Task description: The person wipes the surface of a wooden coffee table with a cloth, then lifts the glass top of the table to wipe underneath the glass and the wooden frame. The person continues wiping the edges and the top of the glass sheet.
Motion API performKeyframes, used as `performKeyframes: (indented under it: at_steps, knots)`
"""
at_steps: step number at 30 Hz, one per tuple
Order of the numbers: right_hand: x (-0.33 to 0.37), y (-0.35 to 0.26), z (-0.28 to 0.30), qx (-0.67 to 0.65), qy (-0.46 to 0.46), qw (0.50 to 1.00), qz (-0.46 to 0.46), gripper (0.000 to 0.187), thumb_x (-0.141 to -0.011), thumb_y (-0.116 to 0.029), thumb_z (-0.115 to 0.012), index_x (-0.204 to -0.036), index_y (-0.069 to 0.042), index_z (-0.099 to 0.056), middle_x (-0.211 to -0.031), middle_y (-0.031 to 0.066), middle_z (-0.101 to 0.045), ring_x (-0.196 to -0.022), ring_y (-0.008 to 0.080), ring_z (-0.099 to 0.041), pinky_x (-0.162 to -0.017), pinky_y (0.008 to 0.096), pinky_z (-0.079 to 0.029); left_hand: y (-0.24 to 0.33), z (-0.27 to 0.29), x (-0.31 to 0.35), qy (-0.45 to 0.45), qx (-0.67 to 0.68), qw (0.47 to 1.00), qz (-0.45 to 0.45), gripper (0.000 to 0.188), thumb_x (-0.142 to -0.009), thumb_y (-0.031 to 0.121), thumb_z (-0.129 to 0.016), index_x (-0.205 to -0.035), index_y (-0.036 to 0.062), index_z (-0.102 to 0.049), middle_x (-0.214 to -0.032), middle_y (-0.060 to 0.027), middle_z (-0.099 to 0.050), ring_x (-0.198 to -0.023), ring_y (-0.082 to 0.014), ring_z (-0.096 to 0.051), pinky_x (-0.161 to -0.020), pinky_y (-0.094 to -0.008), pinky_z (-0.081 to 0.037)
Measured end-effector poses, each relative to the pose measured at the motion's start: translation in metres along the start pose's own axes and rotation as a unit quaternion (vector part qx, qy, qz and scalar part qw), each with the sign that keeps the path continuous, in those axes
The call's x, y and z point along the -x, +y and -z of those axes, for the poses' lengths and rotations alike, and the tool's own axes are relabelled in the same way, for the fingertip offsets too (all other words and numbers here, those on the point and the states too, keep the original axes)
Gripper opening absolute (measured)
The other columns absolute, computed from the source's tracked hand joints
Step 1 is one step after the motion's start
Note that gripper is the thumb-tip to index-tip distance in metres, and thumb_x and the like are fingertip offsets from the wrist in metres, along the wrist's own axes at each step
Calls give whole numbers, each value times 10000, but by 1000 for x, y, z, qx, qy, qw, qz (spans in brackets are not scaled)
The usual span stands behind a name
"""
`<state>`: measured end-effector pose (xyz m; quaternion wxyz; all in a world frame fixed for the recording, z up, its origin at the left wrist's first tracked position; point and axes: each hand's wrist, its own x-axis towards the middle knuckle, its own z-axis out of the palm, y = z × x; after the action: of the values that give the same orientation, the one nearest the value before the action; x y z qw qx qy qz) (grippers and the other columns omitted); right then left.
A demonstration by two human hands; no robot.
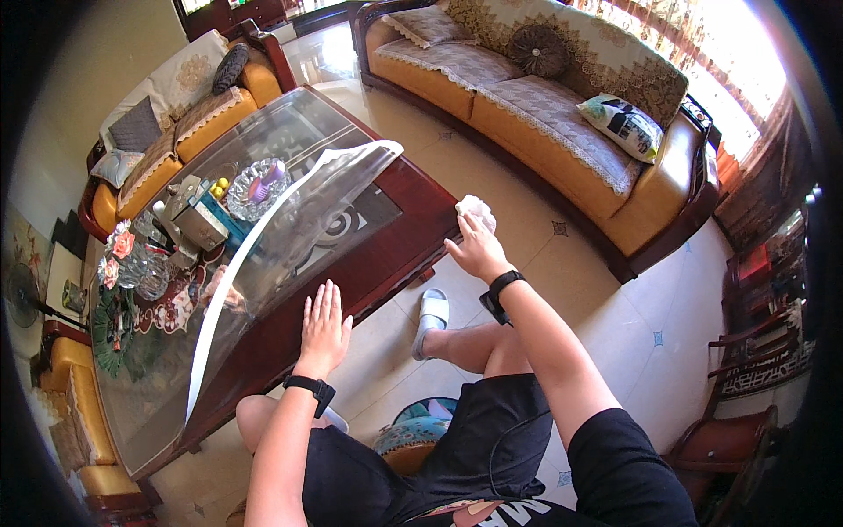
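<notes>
The red table is being bordered by sofas on the tiled floor; its clear cover is being seen partly curled up. In the glass bowl a purple thing is being contained. The white cloth is being held under the right hand's fingers at the table's right corner; the left hand is being held flat, its fingers straight.
</notes>
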<state>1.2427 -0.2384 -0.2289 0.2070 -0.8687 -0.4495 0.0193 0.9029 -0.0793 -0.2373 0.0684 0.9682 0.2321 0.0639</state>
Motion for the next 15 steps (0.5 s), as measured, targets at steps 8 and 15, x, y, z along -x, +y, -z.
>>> performKeyframes:
  at_steps: [8,15]
  knots:
    - [17,-1,-12,-29,29,999,4,798,-945,-460,-559,-1477,109,-383,-1561,298,-359,-1487,388,-315,-1230,414,-270,2,1,-1,-4,-3,1000,-1,709,-1021,269,-473,-1590,-21,-166,-1671,-200,-165,-1548,-330,-172,-1260,-494,-124]
    - [37,-30,-35,-53,78,995,15,843,-946,-489,-553,-1458,155,-371,-1553,331,-346,-1495,417,-278,-1243,436,-219,1,2,1,-1,-1,1000,3,714,-1013,259,-490,-1589,-21,-175,-1667,-206,-175,-1546,-330,-180,-1259,-498,-124]
